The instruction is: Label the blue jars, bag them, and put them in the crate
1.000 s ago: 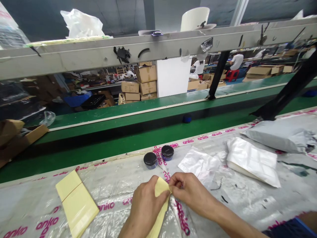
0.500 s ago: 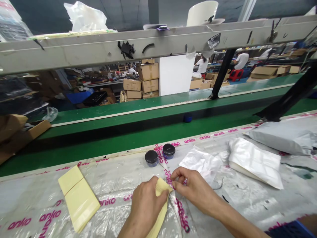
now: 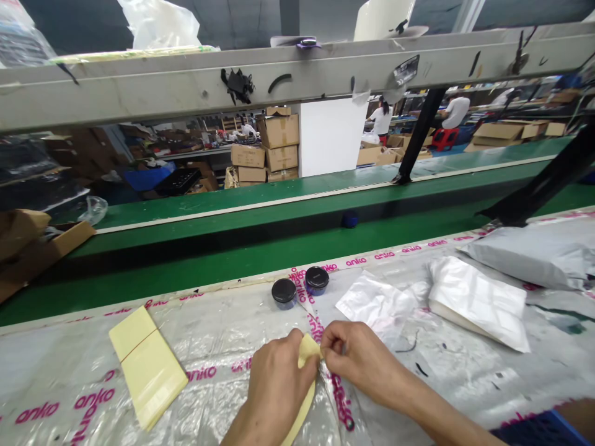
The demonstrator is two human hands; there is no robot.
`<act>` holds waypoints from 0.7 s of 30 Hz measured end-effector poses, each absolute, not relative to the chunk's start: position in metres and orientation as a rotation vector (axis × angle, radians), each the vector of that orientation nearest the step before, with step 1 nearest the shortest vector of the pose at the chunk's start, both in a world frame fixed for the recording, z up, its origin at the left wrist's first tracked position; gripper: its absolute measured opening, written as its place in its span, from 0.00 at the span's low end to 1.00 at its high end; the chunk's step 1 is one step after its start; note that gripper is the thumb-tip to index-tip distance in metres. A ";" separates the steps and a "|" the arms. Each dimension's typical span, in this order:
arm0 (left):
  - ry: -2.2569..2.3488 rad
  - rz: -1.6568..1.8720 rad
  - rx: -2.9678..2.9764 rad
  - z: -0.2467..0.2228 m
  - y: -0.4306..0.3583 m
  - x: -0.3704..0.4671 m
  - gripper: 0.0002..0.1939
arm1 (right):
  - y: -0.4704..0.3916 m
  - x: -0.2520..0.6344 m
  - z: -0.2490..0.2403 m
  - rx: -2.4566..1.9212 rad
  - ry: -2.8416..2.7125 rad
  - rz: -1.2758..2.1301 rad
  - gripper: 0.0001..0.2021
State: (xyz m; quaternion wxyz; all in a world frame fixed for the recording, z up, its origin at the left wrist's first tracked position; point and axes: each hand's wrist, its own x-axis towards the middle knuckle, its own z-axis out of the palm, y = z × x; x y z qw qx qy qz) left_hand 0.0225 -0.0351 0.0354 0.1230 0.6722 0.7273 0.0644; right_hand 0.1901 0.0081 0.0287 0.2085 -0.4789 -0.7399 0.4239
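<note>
My left hand [image 3: 279,378] is closed round a yellow paper piece [image 3: 304,409] at the bottom centre, its thumb pressed on the paper. The fingers of my right hand [image 3: 353,356] are pinched at the upper right edge of the same paper. Two small round containers with black lids, one [image 3: 284,293] and another [image 3: 317,280], stand just beyond my hands. To the left lies a stack of yellow paper [image 3: 149,368] with a thin brown band across it.
Crumpled white plastic [image 3: 376,303] and a folded white bag [image 3: 476,303] lie on the right, with a grey bag [image 3: 530,254] behind. Beyond the plastic-covered table runs a green conveyor [image 3: 223,263]. A grey beam [image 3: 162,93] crosses above. Two people sit in the background.
My right fingers have closed onto the paper's edge and moved slightly left. The top of the yellow paper is now folded narrower between my hands.
</note>
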 end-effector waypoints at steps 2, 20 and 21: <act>2.120 0.175 2.011 0.034 -0.036 0.023 0.03 | 0.007 0.190 0.029 -1.339 -2.065 1.156 0.07; 2.155 0.146 1.965 0.029 -0.042 0.018 0.07 | 0.013 0.193 0.031 -1.276 -1.730 1.443 0.06; 2.168 0.182 1.971 0.031 -0.044 0.015 0.10 | 0.014 0.194 0.032 -1.269 -1.692 1.468 0.06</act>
